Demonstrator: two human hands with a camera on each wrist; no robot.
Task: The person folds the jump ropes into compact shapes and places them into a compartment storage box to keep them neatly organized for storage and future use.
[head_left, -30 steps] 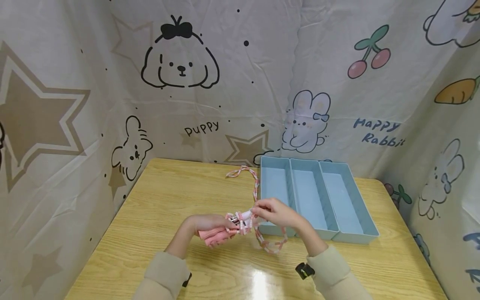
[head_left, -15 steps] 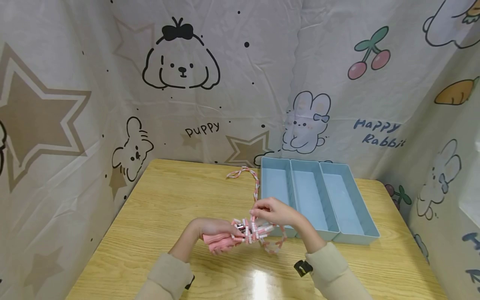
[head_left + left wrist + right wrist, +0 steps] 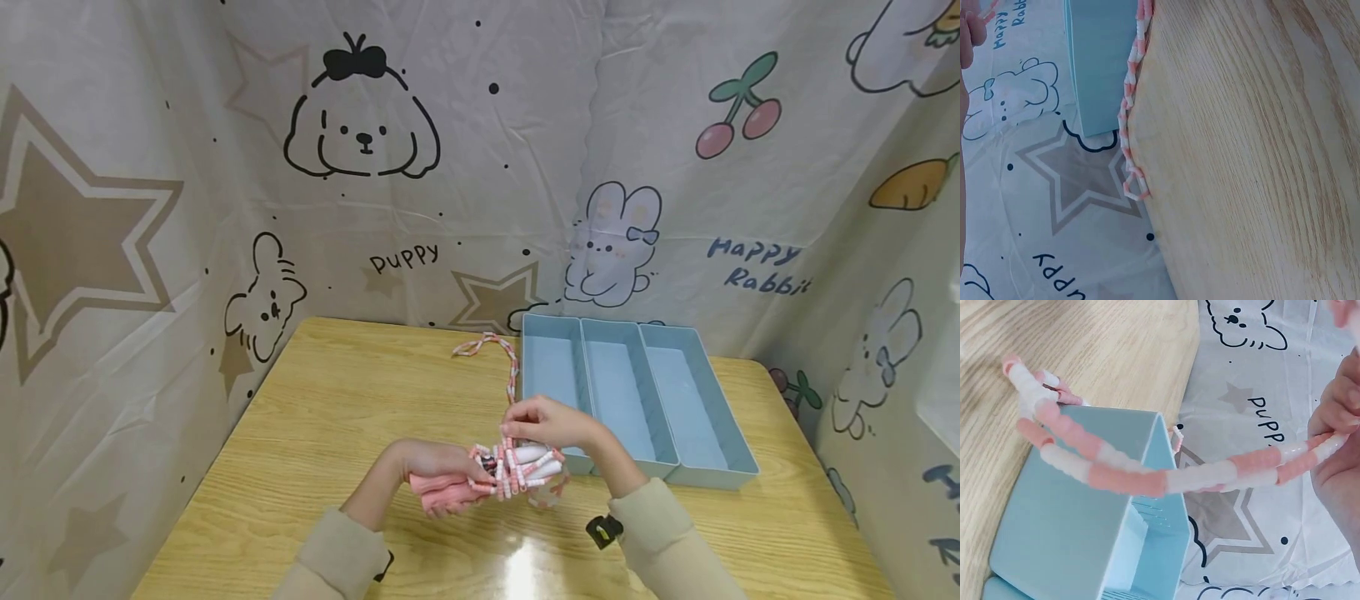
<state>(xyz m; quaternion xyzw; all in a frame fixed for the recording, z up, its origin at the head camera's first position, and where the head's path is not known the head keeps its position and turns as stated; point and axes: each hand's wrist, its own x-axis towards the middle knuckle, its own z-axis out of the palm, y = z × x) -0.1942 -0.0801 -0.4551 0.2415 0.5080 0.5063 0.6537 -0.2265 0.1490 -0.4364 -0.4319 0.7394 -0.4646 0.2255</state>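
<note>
Over the bench (image 3: 360,379), the left hand (image 3: 441,458) curls round pink handles (image 3: 450,493); the right hand (image 3: 552,422) pinches the beaded rope (image 3: 513,473).

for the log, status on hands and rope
Left hand gripping pink handles. Right hand pinching beaded rope. Rope looped over handles. Blue tray near right hand, possible snag.

One left hand (image 3: 437,457) and one right hand (image 3: 553,422) are seen; one beaded rope (image 3: 513,468), two pink handles (image 3: 441,485), three blue boxes (image 3: 626,392) and one table (image 3: 360,375) are counted.
</note>
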